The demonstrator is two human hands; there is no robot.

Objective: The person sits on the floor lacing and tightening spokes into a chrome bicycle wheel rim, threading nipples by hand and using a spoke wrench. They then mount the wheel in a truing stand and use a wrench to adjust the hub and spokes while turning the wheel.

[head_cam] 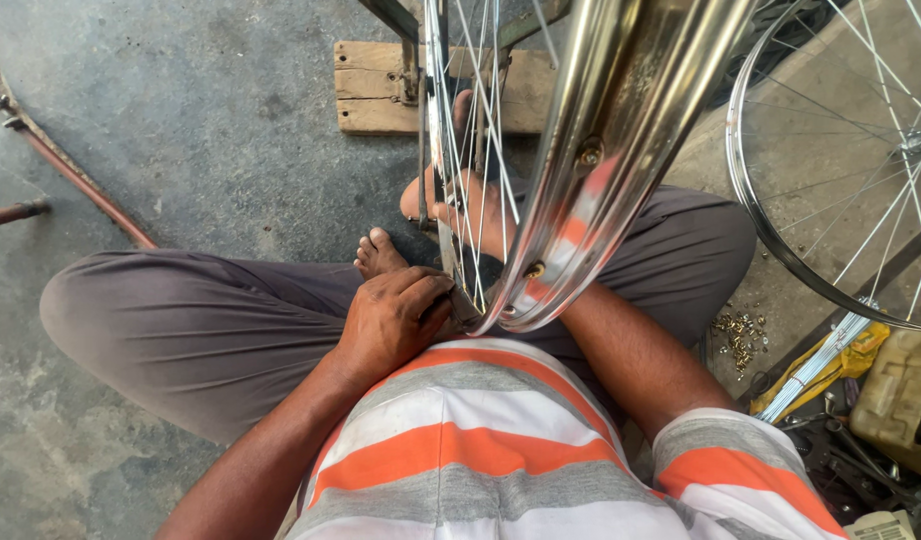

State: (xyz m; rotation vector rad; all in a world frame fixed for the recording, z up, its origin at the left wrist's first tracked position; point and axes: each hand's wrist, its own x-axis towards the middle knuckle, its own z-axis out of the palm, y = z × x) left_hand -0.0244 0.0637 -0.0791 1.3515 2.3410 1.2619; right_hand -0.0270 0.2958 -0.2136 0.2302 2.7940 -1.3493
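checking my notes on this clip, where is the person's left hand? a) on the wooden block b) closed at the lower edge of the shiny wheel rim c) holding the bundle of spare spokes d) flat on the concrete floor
b: the left hand is curled in a closed grip against the bottom of the shiny wheel rim, just above the striped shirt.

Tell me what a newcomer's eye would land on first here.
The shiny metal bicycle rim dominates, running from the top centre down to the person's lap, spokes fanning beside it. At its lower end the left hand presses against the rim, fingers curled; the right hand is hidden behind the wheel. A second spoked wheel lies on the ground at right.
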